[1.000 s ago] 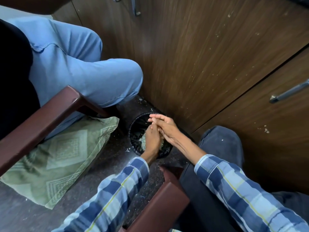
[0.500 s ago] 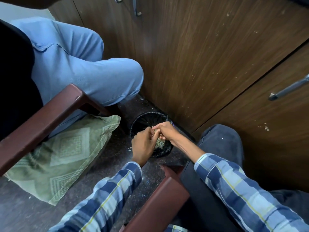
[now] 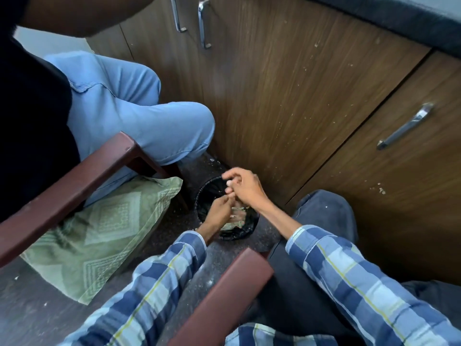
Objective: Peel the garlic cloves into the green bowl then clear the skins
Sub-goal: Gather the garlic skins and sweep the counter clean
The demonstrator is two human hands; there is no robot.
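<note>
Both hands meet over black-lined bin (image 3: 225, 216): left hand (image 3: 219, 212) w/ fingers curled, grip contents not discernible; right hand (image 3: 245, 187) just above, fingers loosely spread, holding nothing. Garlic skins (image 3: 235, 222) lie in bin directly below hands. Green cloth (image 3: 104, 236) on floor to left.

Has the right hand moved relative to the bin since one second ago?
Yes. The right hand has lifted and opened, now above the bin's far rim beside the cabinet.
</note>
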